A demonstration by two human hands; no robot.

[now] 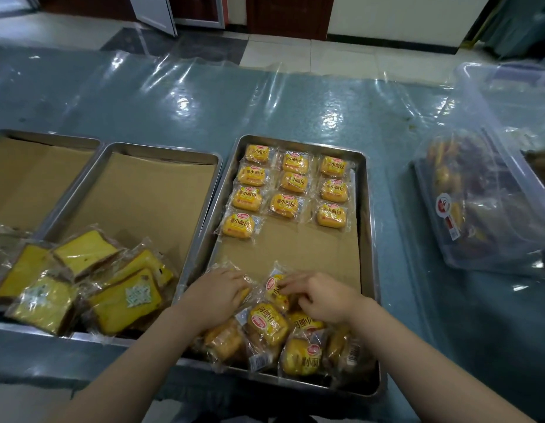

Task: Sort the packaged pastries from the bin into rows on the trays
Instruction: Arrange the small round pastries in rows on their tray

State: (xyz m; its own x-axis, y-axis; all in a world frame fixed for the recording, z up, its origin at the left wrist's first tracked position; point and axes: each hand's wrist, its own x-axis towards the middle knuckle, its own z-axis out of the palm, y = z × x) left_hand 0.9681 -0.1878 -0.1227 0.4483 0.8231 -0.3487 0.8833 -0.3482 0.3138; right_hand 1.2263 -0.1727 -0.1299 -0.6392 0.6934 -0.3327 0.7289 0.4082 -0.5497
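On the right tray (367,239), ten wrapped yellow buns (291,186) are laid in three rows toward 12 o'clock, while a loose heap of buns (283,337) is left at its 6 o'clock end. The left hand (217,293) is spread flat over one packet in that heap, and a packet (276,290) is pinched by the curled fingers of the right hand (318,296). The clear bin (491,190), with more pastries inside, is seen at 3 o'clock, and sliced cake packets (82,282) are piled on the middle tray (161,154) at 9 o'clock.
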